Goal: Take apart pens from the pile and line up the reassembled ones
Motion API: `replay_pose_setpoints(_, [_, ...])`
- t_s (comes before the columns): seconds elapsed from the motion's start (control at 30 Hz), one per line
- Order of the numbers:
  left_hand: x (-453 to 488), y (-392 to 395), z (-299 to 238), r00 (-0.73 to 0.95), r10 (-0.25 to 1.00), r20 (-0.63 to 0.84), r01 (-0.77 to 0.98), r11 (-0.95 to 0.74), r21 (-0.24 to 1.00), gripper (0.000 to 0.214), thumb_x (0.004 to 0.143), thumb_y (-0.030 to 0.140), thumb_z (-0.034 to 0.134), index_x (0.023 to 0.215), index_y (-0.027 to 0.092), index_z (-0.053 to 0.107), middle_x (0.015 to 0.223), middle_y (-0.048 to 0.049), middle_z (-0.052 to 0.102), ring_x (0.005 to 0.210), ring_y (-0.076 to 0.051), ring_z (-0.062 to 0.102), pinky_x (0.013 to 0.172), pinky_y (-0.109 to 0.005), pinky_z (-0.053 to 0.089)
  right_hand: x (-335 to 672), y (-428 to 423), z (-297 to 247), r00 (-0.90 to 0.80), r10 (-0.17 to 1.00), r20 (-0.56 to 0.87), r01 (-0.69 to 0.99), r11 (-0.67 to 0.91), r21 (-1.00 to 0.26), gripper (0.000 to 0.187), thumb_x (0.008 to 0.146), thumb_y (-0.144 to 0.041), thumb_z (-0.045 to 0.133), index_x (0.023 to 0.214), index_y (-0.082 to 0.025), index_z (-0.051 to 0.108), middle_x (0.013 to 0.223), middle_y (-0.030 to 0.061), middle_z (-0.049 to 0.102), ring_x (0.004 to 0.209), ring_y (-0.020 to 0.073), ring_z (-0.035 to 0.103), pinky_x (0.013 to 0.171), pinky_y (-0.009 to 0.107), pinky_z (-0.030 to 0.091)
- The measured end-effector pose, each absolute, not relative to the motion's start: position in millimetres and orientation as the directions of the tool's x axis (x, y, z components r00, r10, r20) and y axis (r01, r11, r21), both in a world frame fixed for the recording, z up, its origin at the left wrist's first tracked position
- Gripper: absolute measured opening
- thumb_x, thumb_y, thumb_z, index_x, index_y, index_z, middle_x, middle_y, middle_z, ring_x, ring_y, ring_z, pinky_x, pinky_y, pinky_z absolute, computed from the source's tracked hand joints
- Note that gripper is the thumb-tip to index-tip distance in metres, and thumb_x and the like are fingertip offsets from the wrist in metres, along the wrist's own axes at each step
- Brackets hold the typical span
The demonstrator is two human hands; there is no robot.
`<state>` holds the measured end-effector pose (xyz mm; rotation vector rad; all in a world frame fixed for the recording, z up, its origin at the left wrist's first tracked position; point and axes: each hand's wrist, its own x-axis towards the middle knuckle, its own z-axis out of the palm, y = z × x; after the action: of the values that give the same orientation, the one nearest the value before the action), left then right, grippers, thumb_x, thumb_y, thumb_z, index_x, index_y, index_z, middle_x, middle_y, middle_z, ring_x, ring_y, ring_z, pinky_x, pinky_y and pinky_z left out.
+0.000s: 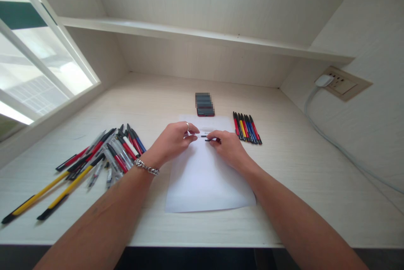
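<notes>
My left hand, with a ring and a chain bracelet, is over a white sheet of paper. Its thumb and forefinger close around something thin and pale that I cannot make out. Facing it, my right hand pinches a small black pen part between thumb and fingertips. Another short black piece shows in the gap between both hands; whether it joins what the left fingers hold cannot be told. Thin, clear pen-like pieces lie on the paper just beyond the fingertips.
Left of the paper lies a loose heap of pens, with two long yellow-and-black pens reaching outward. Several red, yellow and blue pens form a row at right. A phone lies behind the paper. A cable hangs from the wall socket.
</notes>
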<state>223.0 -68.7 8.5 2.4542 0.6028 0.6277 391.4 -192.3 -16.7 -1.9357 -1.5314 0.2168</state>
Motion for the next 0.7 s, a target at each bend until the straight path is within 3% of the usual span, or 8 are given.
replay_pose_setpoints(0.13, [223, -68, 10, 0.803, 0.505, 0.318, 0.271, -0.784, 0.558, 0.020, 0.079, 0.018, 0.059, 0.095, 0.022, 0.072, 0.092, -0.0028, 0.072, 0.085, -0.018, 0.066, 0.076, -0.029, 0.051, 390, -192, -14, 0.317, 0.905, 0.284, 0.791, -0.088, -0.605, 0.024, 0.080, -0.011, 0.058, 0.091, -0.026, 0.073, 0.091, 0.0014, 0.073, 0.085, 0.0192, 0.063, 0.081, 0.032, 0.045])
replay_pose_setpoints(0.27, [222, -69, 15, 0.810, 0.446, 0.380, 0.227, -0.837, 0.499, 0.020, 0.082, 0.019, 0.059, 0.097, 0.022, 0.071, 0.097, -0.0034, 0.073, 0.087, -0.018, 0.067, 0.080, -0.030, 0.050, 387, -190, -7, 0.435, 0.839, 0.327, 0.635, -0.029, -0.772, 0.017, 0.084, -0.020, 0.056, 0.092, -0.022, 0.071, 0.094, 0.0033, 0.072, 0.087, 0.0177, 0.063, 0.081, 0.031, 0.045])
replay_pose_setpoints(0.4, [225, -78, 25, 0.823, 0.401, 0.402, 0.193, -0.863, 0.466, 0.024, 0.085, 0.026, 0.061, 0.107, 0.023, 0.068, 0.097, -0.0028, 0.074, 0.085, -0.018, 0.068, 0.077, -0.029, 0.051, 381, -188, 0, 0.469, 0.882, 0.043, 0.167, -0.040, -0.985, 0.026, 0.087, -0.040, 0.055, 0.090, -0.017, 0.068, 0.087, 0.0059, 0.069, 0.073, 0.0146, 0.061, 0.068, 0.028, 0.048])
replay_pose_setpoints(0.5, [228, -85, 31, 0.851, 0.350, 0.391, 0.150, -0.876, 0.458, 0.022, 0.086, 0.030, 0.060, 0.106, 0.023, 0.068, 0.096, -0.0024, 0.074, 0.084, -0.018, 0.068, 0.076, -0.028, 0.050, 376, -189, 3, 0.370, 0.914, -0.164, -0.177, -0.104, -0.979, 0.033, 0.085, -0.046, 0.057, 0.089, -0.015, 0.068, 0.083, 0.0065, 0.066, 0.066, 0.0117, 0.059, 0.064, 0.026, 0.047])
replay_pose_setpoints(0.7, [232, -89, 33, 0.868, 0.358, 0.344, 0.135, -0.837, 0.530, 0.020, 0.084, 0.029, 0.061, 0.102, 0.023, 0.067, 0.090, -0.0019, 0.071, 0.078, -0.015, 0.065, 0.072, -0.026, 0.050, 370, -192, 7, 0.227, 0.948, -0.223, -0.372, -0.127, -0.919, 0.027, 0.078, -0.041, 0.069, 0.082, -0.014, 0.067, 0.074, 0.0033, 0.061, 0.062, 0.0093, 0.054, 0.059, 0.023, 0.043])
